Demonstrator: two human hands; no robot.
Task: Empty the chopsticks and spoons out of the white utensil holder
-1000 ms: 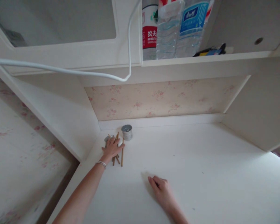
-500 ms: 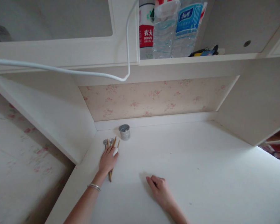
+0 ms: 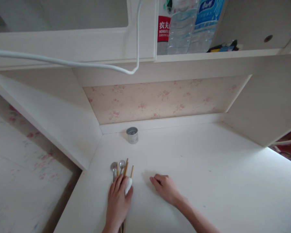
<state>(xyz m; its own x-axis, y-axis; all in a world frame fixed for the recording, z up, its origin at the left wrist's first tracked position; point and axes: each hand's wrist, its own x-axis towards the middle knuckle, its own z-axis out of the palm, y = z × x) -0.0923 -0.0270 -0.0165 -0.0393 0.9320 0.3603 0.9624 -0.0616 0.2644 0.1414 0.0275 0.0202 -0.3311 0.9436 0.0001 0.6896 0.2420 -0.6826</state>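
Observation:
My left hand [image 3: 118,200] is closed over a loose bunch of cutlery lying on the white tabletop [image 3: 184,168]. In it are wooden chopsticks [image 3: 125,169], a metal spoon [image 3: 113,167], a second metal spoon [image 3: 122,164] and a white spoon [image 3: 128,185] by the thumb. The heads and tips stick out beyond my fingers; the palm hides the middle. My right hand [image 3: 166,187] rests on the tabletop to the right, fingers curled in, with nothing visible in them. Farther back stands a small grey perforated metal cup [image 3: 133,138], apart from both hands.
A white cable [image 3: 94,65] hangs in front of the upper cabinet. Above the tabletop, a shelf [image 3: 218,55] carries several plastic bottles [image 3: 181,32] and some small dark and yellow items [image 3: 223,47]. White side panels [image 3: 60,106] bound the tabletop on both sides.
My left hand has drawn the chopsticks and spoons toward me, away from the cup. My right hand stays curled in nearly the same place. The view has shifted slightly.

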